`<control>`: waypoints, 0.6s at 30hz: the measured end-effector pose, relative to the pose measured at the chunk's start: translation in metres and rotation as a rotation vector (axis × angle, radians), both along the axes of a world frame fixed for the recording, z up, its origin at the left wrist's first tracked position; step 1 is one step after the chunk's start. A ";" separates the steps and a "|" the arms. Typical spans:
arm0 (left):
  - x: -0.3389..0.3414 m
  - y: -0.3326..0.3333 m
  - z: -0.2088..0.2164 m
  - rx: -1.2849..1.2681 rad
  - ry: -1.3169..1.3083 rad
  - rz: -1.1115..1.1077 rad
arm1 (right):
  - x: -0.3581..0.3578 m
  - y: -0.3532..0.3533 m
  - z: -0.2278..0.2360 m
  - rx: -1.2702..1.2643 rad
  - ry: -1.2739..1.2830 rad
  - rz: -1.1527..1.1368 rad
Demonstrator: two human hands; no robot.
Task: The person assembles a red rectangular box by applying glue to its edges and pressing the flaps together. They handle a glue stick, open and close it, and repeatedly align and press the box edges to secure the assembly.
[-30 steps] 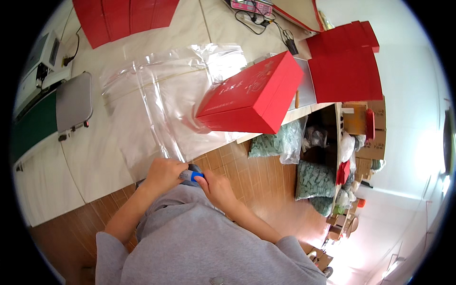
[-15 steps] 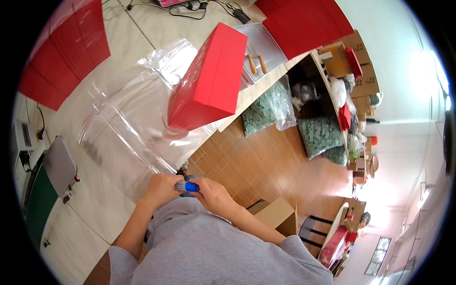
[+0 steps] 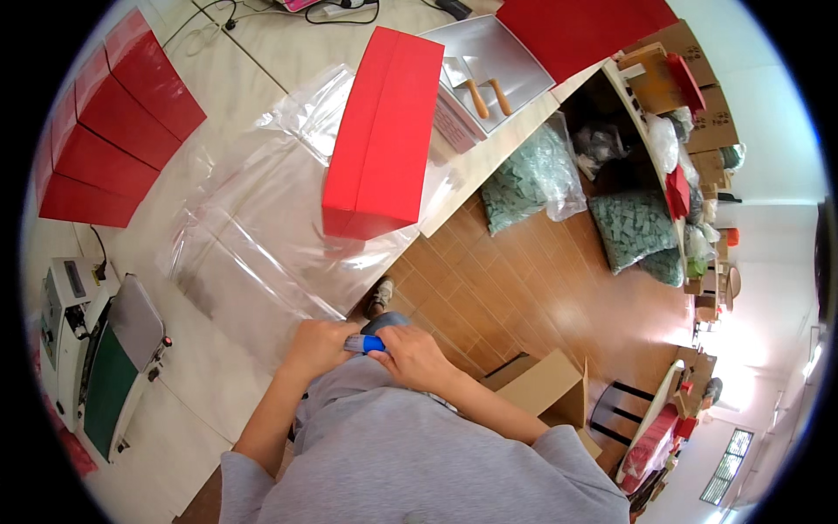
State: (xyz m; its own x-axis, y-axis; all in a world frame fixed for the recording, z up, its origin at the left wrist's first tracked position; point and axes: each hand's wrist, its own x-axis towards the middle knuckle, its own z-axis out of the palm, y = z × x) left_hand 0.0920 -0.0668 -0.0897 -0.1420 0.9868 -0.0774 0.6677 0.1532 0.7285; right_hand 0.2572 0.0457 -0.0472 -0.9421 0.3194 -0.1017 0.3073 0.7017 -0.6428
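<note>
Close to my body, at the table's edge, both hands hold one thick marker pen [image 3: 373, 343] with a pale barrel and a blue cap. My left hand [image 3: 319, 348] is closed round the barrel end. The fingers of my right hand [image 3: 414, 356] are closed on the blue cap, which appears seated on the pen. Beyond the hands, clear plastic film [image 3: 253, 244] covers part of the table. A long red box [image 3: 384, 131] stands on the film, near the right edge.
Several red boxes [image 3: 122, 122] stand at the left, above a green-and-white machine [image 3: 122, 367]. A grey tray [image 3: 524, 65] holds two wooden-handled scrapers [image 3: 477, 99]. Bags of green pieces [image 3: 642, 231] and an open carton [image 3: 541, 384] are on the floor side.
My view has turned slightly, so the table and boxes appear shifted and more of the left machine shows. Both hands keep their hold on the marker pen.
</note>
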 end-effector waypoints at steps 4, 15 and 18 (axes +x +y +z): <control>0.001 0.008 -0.001 0.015 0.037 0.058 | -0.009 0.019 0.008 -0.037 0.041 0.039; 0.012 0.043 0.004 0.073 0.015 0.276 | -0.025 0.066 0.014 -0.105 0.086 0.016; 0.021 0.050 0.006 0.145 -0.079 0.418 | -0.034 0.082 0.028 -0.133 0.227 0.076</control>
